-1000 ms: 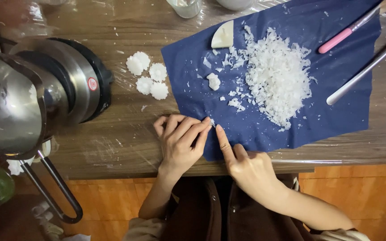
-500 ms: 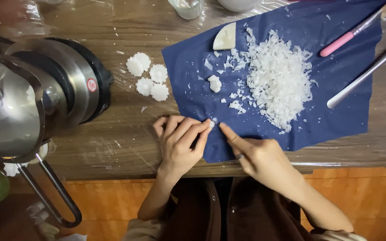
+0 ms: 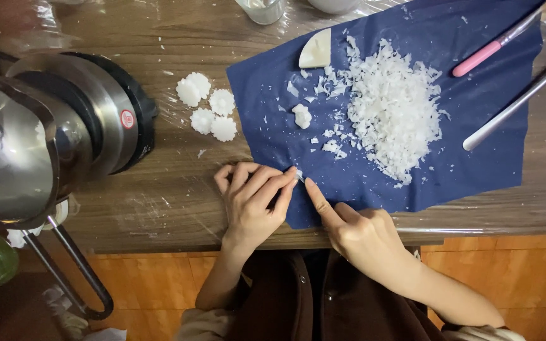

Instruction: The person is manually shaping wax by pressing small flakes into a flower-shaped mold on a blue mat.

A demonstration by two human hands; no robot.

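four white flower-shaped pieces [image 3: 207, 107] sit in a cluster on the wooden table [image 3: 159, 189] beside one blue cloth [image 3: 374, 183] that carries one heap of white shavings [image 3: 393, 107], one wedge-shaped block [image 3: 316, 49], one pink-handled tool [image 3: 494, 45] and one spoon [image 3: 519, 101]. the left hand [image 3: 252, 197] rests flat, gripping nothing, fingertips on the cloth's near-left corner, while the right hand [image 3: 355, 230] now has its index finger stretched to that corner, closer to the left fingertips than before. the cloth's long axis runs left to right, tilted up to the right.

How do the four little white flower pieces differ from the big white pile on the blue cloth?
The flower pieces are whole, scalloped discs; the pile is loose, thin shavings. The flower pieces sit clustered on the plastic-covered wooden table; the pile lies spread on the blue cloth. Both are white and look waxy.
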